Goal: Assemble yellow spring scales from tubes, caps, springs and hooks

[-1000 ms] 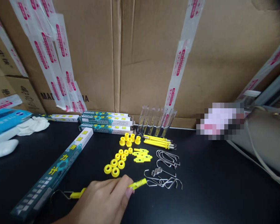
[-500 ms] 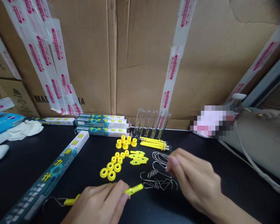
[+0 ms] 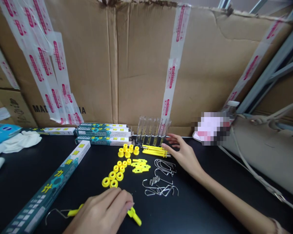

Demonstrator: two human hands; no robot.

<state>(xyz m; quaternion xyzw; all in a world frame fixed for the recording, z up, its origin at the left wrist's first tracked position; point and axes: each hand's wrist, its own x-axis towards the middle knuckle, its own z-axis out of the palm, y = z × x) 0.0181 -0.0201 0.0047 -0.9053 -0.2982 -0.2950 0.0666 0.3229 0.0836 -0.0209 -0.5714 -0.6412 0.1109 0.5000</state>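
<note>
My left hand (image 3: 104, 209) is closed near the bottom of the view around a yellow plastic part (image 3: 134, 216), whose end points down and right. Left of that hand, a wire hook (image 3: 55, 211) joins a yellow piece (image 3: 74, 212). With fingers apart, my right hand (image 3: 183, 152) reaches beside the clear tubes (image 3: 152, 131) and the yellow rods (image 3: 155, 151); nothing shows in its grasp. Metal hooks (image 3: 164, 166), small springs (image 3: 154, 180) and bent wires (image 3: 161, 190) lie below it. Flat yellow pieces (image 3: 140, 166) are left of the hooks.
Yellow collars (image 3: 127, 152) and rings (image 3: 112, 175) lie mid-table. One long printed box (image 3: 51, 183) slants at the left; others are stacked (image 3: 102, 131) behind. A large carton (image 3: 141, 71) stands at the back. A bag (image 3: 271, 152) and a bottle (image 3: 231, 109) are right.
My right hand has moved from the hooks up toward the tubes and spread its fingers. The yellow part in my left hand has turned from pointing up-right to down-right. The camera view has shifted.
</note>
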